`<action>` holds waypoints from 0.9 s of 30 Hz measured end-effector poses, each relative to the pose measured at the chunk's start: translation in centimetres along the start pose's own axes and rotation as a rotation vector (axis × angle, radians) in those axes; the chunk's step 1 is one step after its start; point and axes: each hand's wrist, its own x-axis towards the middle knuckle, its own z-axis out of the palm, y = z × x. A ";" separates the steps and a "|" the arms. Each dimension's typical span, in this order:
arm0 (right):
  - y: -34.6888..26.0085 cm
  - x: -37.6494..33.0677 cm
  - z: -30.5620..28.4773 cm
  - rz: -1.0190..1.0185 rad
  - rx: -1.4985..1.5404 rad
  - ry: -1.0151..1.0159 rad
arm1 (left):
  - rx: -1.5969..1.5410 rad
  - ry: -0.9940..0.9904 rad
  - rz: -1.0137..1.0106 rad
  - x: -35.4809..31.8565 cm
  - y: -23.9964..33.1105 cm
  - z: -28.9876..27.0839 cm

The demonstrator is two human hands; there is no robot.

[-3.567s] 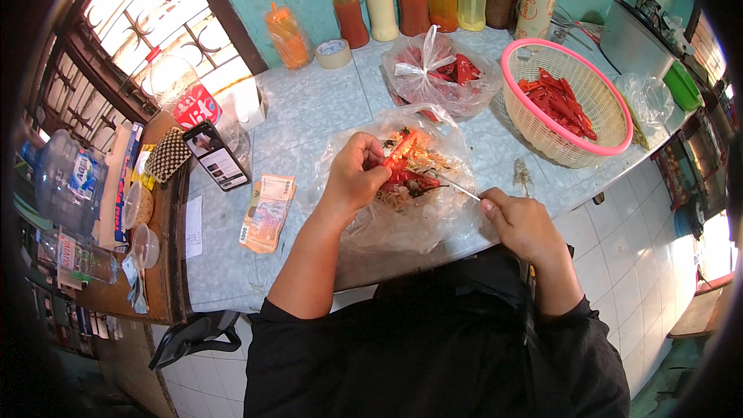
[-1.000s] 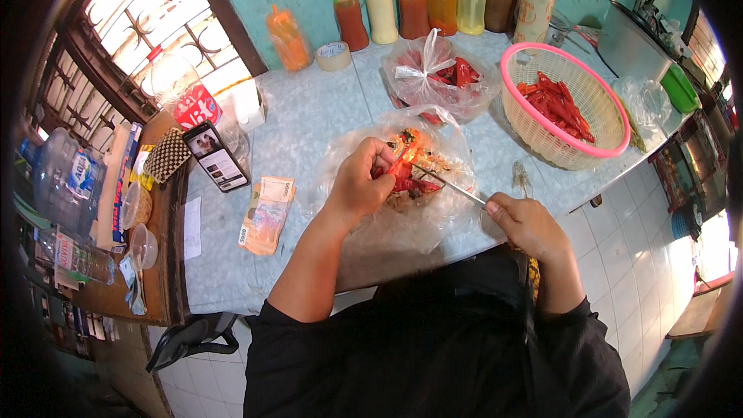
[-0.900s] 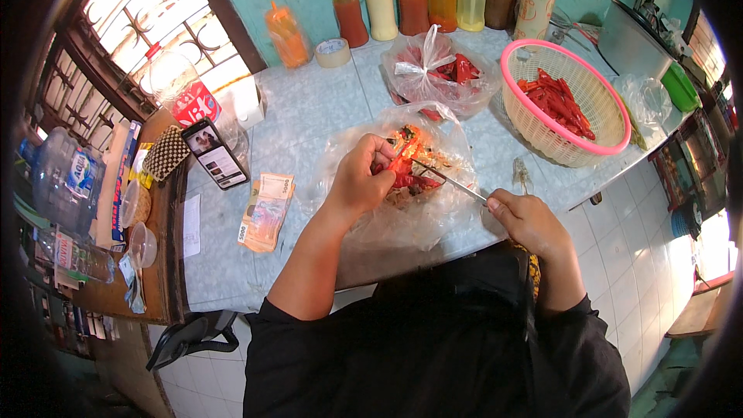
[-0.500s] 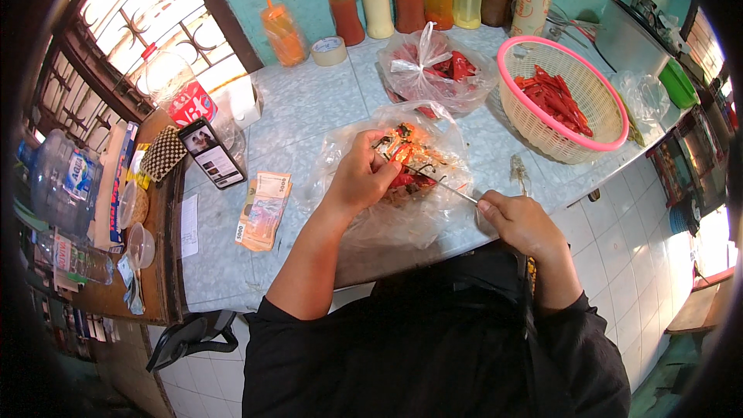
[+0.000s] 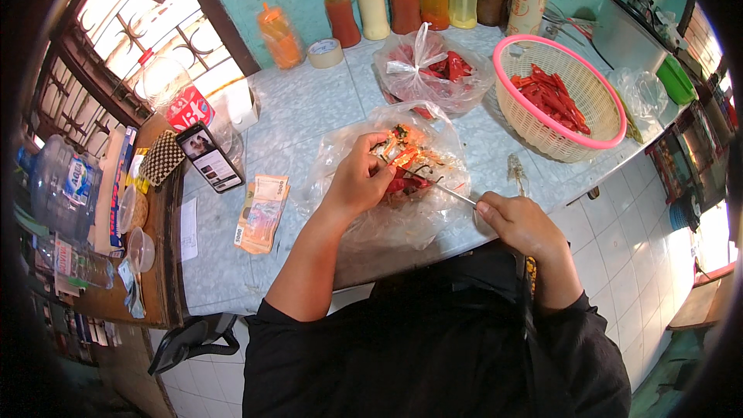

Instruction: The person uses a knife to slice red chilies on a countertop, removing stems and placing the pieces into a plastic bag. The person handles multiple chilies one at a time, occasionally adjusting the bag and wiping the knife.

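Over a spread-out clear plastic bag (image 5: 418, 228) on the table, my left hand (image 5: 357, 183) is closed, thumb against fingers, around a red chili pepper (image 5: 400, 184). From the right, my right hand (image 5: 522, 224) grips a knife (image 5: 455, 195) by its handle, which is mostly hidden in the fist. The thin blade points left and its tip end reaches the chili by my left fingertips. Orange-white chili seeds and dark green stems (image 5: 406, 147) lie heaped on the bag just beyond the hands.
A pink-rimmed basket (image 5: 534, 137) holds red chilies (image 5: 551, 98) on the right. Behind the hands sits a knotted plastic bag (image 5: 433, 81) with more chilies. Sauce bottles (image 5: 404, 0) line the wall. Banknotes (image 5: 263, 213) and a propped phone (image 5: 209, 156) stand left.
The view has shifted very slightly. Both hands keep nearly the same place and grip, with the knife still against the chili.
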 end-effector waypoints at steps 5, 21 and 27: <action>-0.2 0.1 0.2 -0.004 0.038 -0.002 | 0.026 0.010 0.018 -0.2 0.2 0.1; 0.3 1.2 0.2 0.156 0.045 -0.010 | 0.040 0.022 -0.013 -0.8 1.2 0.3; -0.5 0.6 -0.6 0.110 -0.066 -0.017 | 0.083 0.034 -0.049 -0.8 1.7 0.0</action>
